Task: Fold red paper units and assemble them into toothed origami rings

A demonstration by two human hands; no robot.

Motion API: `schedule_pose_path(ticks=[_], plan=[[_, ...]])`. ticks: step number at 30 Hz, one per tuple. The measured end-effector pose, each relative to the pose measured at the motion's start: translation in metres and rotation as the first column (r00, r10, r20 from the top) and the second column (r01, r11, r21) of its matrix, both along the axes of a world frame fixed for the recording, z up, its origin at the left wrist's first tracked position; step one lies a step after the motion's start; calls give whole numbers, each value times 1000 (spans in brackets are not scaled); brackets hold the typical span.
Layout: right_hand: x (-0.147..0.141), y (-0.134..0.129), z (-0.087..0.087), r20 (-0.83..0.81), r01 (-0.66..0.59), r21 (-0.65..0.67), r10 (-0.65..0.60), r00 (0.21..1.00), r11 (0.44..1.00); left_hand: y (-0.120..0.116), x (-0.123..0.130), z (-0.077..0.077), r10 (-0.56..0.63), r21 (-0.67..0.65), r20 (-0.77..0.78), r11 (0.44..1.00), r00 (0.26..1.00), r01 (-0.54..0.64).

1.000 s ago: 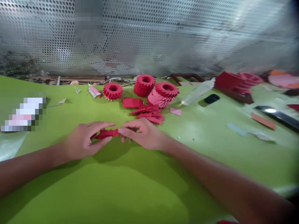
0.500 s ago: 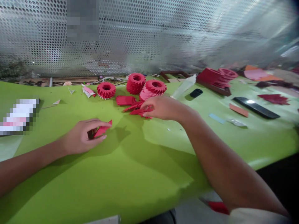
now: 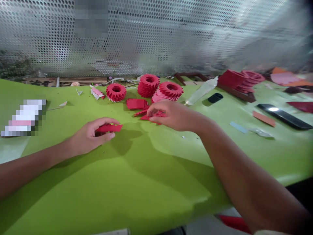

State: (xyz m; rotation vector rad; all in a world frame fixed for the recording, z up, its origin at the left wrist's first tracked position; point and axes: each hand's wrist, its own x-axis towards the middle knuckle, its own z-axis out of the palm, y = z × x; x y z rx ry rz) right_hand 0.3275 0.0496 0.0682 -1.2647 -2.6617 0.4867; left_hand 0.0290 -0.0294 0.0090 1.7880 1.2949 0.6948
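My left hand [image 3: 95,135] is just above the green tabletop, its thumb and fingers closed on a red folded paper piece [image 3: 112,128]. To the right, my right hand [image 3: 166,112] reaches down over a small loose pile of red folded paper pieces [image 3: 144,117]. Its fingertips pinch at a piece in the pile, partly hidden by the fingers. Right behind the pile lies a neat red paper bundle [image 3: 137,104]. Farther back stand ring-shaped stacks of pleated red paper, a low one [image 3: 116,92], a taller one [image 3: 148,85] and a red-and-pink one [image 3: 170,89].
A phone-like device [image 3: 26,117] with a blurred screen lies on the left. On the right are a clear plastic sleeve [image 3: 202,89], a black cylinder [image 3: 215,97], a dark phone [image 3: 285,116], paper scraps and a brown tray [image 3: 241,93] with red paper. A perforated metal panel [image 3: 146,36] closes the back.
The view has shifted slightly, moving objects rightward in it. The red piece in my left hand has turned from slanted to nearly level. My right hand stays at the pile, fingers lower among the pieces.
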Motion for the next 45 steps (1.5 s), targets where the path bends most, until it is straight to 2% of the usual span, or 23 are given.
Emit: schedule_pose_path(ticks=[4, 8, 12, 14, 16, 19, 26, 31, 33, 35, 40, 45], plan=[[-20, -21, 0, -188, -82, -149, 53, 981, 985, 3, -1, -2, 5, 42, -65, 999, 998, -2], [-39, -31, -15, -279, -176, -186, 120, 953, 967, 3, 1, -2, 12, 72, -79, 997, 997, -6], [-50, -31, -34, -243, -118, -400, 19, 970, 909, -4, 8, 2, -55, 51, -103, 997, 993, 60], [-53, -30, -41, -230, -78, -447, -30, 973, 891, -7, 11, 3, -99, 46, -133, 993, 986, 105], [-55, -31, -44, -261, -78, -458, -50, 964, 885, -9, 13, 3, -138, 38, -167, 988, 976, 147], [-58, -34, -44, -315, -138, -460, -16, 949, 877, -10, 14, 1, -170, 41, -218, 982, 961, 183], [-65, -44, -41, -300, -175, -429, 42, 953, 886, -13, 15, -3, -166, 93, -349, 973, 922, 210], [-65, -46, -43, -318, -185, -452, 36, 947, 872, -13, 14, -5, -160, 147, -271, 968, 949, 205], [-64, -45, -43, -329, -173, -490, 3, 944, 855, -12, 13, -4, -120, 167, -237, 972, 964, 162], [-63, -43, -43, -346, -152, -510, -40, 937, 847, -11, 11, -1, -52, 208, -269, 972, 962, 111], [-61, -39, -44, -421, -150, -521, -100, 901, 840, -11, 10, 3, 64, 399, -348, 913, 935, 86], [-63, -42, -45, -436, -144, -520, -117, 892, 842, -11, 9, -2, 72, 552, -350, 821, 934, 144]])
